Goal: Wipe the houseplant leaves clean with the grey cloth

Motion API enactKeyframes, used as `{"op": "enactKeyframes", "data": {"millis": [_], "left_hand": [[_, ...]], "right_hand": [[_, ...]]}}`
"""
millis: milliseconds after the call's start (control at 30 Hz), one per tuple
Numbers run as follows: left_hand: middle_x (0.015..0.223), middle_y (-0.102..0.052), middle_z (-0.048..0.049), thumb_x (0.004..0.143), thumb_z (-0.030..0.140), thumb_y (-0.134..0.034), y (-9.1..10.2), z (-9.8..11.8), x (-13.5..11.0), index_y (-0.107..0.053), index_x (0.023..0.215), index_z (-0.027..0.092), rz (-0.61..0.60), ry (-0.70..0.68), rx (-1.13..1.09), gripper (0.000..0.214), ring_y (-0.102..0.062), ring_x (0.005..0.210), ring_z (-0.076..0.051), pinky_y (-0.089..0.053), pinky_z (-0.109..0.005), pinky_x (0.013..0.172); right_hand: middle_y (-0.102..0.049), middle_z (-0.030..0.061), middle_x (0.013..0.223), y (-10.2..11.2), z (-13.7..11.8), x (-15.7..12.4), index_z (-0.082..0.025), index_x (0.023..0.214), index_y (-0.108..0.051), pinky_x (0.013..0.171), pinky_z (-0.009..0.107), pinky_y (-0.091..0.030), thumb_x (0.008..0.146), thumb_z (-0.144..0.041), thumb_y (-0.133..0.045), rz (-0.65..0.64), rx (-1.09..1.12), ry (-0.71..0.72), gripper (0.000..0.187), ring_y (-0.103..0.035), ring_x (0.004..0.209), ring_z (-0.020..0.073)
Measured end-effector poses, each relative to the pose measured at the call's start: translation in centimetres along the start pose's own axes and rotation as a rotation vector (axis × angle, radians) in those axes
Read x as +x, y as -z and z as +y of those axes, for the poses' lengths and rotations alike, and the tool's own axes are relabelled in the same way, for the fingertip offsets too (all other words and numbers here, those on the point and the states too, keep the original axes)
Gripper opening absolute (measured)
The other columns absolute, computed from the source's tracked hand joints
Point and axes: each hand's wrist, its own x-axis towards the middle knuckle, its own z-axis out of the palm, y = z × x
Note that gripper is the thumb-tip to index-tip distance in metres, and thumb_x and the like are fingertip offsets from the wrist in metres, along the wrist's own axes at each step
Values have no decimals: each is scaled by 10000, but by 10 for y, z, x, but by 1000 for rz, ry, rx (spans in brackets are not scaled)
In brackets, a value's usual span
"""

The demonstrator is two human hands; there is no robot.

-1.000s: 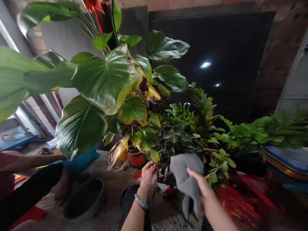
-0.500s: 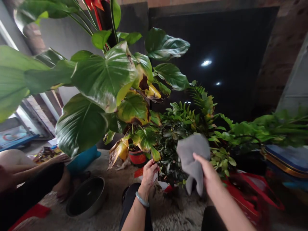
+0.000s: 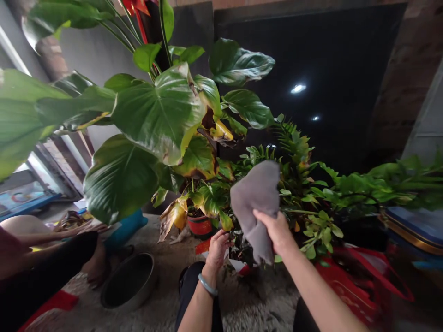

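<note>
My right hand (image 3: 275,230) is closed on a grey cloth (image 3: 255,203), lifted in front of the bushy dark-green plant (image 3: 273,180). My left hand (image 3: 218,249), with a pale bangle on the wrist, pinches a small yellow-green leaf (image 3: 225,222) low on that plant, beside the red pot (image 3: 199,226). A tall plant with broad glossy leaves (image 3: 155,115), some yellow and brown at the edges, rises from the red pot above both hands.
A grey metal basin (image 3: 129,281) sits on the rough floor at lower left. Another person sits at far left, an arm (image 3: 51,235) stretched over their legs. A red plastic crate (image 3: 349,281) stands at right, with long leafy stems (image 3: 377,186) over it.
My right hand has raised the grey cloth up and to the left, toward the plants. My left hand has stayed at the low leaf. The person at left shifted slightly.
</note>
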Motion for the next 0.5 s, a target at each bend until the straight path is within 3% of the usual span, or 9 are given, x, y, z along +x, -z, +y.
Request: {"op": "enactKeyframes", "data": {"millis": [100, 167, 267, 400, 500], "left_hand": [[694, -718, -38, 481, 437, -841, 1, 3, -1, -702, 667, 175, 14, 20, -77, 350, -629, 681, -199, -482, -315, 648], [697, -729, -33, 533, 500, -821, 2, 5, -3, -700, 678, 187, 45, 41, -133, 365, -645, 725, -219, -493, -334, 706], [681, -729, -32, 590, 510, -801, 2, 9, -7, -697, 670, 197, 58, 63, -136, 339, -642, 700, -215, -492, -332, 683], [599, -680, -16, 553, 539, -803, 2, 8, -4, -672, 625, 182, 39, 75, -117, 387, -591, 565, -165, -441, -282, 541], [626, -683, -24, 554, 598, -771, 4, 6, -1, -680, 672, 170, 8, 80, -73, 453, -590, 566, -160, -431, -278, 530]], "right_hand": [[-767, 65, 722, 9, 41, -32, -213, 696, -718, 760, 408, -544, 503, -262, -768, -167, -213, -202, 206, -709, 801, 329], [-769, 59, 763, 22, 51, -51, -217, 731, -737, 772, 410, -537, 476, -210, -771, -232, -310, -207, 258, -699, 831, 333], [-770, 75, 826, 27, 24, -55, -182, 816, -756, 789, 407, -531, 507, -267, -783, -278, -351, -55, 321, -691, 845, 327], [-774, 85, 855, -2, -27, -18, -196, 812, -747, 816, 384, -521, 603, -395, -744, -187, -271, 265, 289, -695, 852, 312], [-777, 73, 822, -19, -19, 0, -224, 752, -742, 816, 389, -517, 589, -322, -725, -176, -296, 242, 190, -699, 844, 318]]}}
